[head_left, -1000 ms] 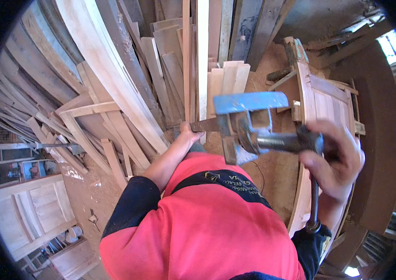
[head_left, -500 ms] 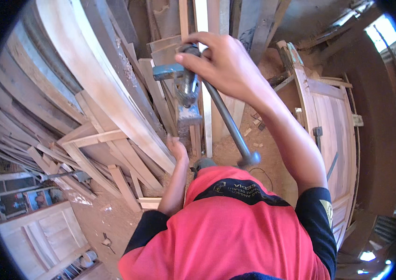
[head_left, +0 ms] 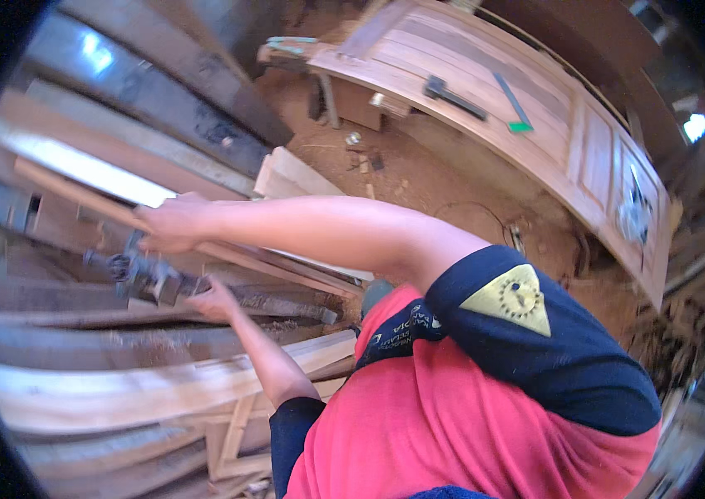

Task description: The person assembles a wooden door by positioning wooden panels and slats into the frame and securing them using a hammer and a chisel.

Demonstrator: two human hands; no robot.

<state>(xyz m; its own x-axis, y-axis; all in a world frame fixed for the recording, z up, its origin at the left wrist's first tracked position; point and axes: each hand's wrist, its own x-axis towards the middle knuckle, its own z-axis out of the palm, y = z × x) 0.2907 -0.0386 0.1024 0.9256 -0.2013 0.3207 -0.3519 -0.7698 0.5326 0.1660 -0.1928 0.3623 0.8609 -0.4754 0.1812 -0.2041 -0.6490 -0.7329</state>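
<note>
A metal clamp (head_left: 148, 274) with a bare screw end lies among the long timbers at the left, smeared by motion. My left hand (head_left: 215, 301) is closed around its near end. Just beyond it, my right hand (head_left: 173, 223) reaches across and closes over a narrow wooden strip (head_left: 78, 195). The strip shows on both sides of the right hand; the fingertips are blurred and partly hidden. A small grey-blue part of the clamp comes close below the right thumb.
A panelled wooden door (head_left: 535, 125) lies raised at the upper right, carrying a dark hammer-like tool (head_left: 455, 97) and a try square (head_left: 512, 101). Curved pale boards (head_left: 161, 391) run along the lower left. Wood scraps (head_left: 361, 158) litter the dusty floor.
My view has swung so the boards now run sideways. The clamp, held up by my right hand before, is now lower, at my left hand. My right hand has moved onto the strip.
</note>
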